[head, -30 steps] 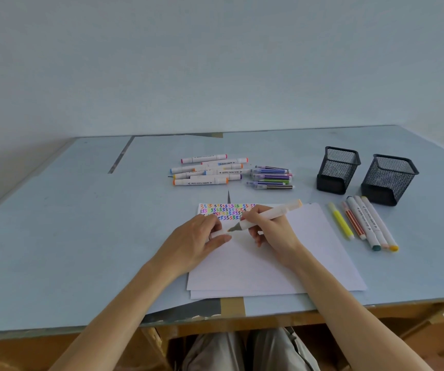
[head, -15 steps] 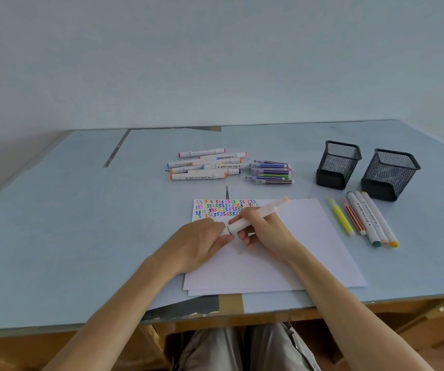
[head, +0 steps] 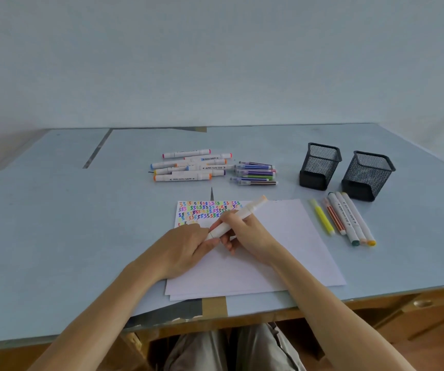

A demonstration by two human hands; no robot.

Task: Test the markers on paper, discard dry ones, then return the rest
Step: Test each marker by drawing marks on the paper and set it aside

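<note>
My right hand [head: 251, 236] grips a white marker [head: 245, 214] with a peach far end, held slanted over the white paper [head: 285, 236]. My left hand [head: 186, 245] pinches the cap on the marker's near end, and no nib shows. Rows of coloured test squiggles [head: 207, 211] fill the sheet's top left corner. A pile of thick white markers [head: 188, 167] and a bundle of thin pens [head: 255, 174] lie behind the paper. Several markers [head: 346, 218] lie in a row to the right of the sheet.
Two black mesh holders [head: 320, 166] [head: 366, 175] stand at the right, behind the row of markers. The sheet lies near the table's front edge [head: 242, 314], above my knees. A wall rises behind the table.
One second ago the marker's grey nib was bare and my left hand held the cap beside it. The cap has since gone onto the nib, and both hands now meet at that end.
</note>
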